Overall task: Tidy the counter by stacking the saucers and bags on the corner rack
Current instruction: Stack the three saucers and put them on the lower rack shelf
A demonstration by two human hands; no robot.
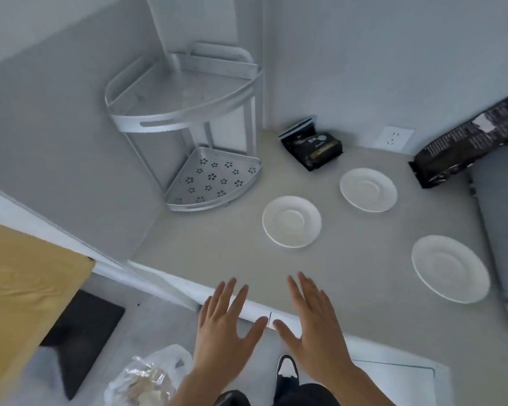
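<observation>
Three white saucers lie apart on the grey counter [217, 247]: one in the middle [291, 221], one further back [368, 189], one at the right [450, 268]. A small black bag [311, 147] leans by the back wall. A larger black bag [469, 145] rests at the far right. The silver two-tier corner rack [185, 118] stands in the back left corner, both shelves bare. My left hand [225, 326] and my right hand [311, 320] hover flat over the counter's front edge, fingers spread, holding nothing.
A wall socket [394, 138] sits on the back wall. A grey appliance [502, 230] bounds the counter's right side. On the floor lie a plastic bag [147, 379], a dark mat [82, 338] and a yellow cloth [21, 285]. My shoe [286, 373] shows below.
</observation>
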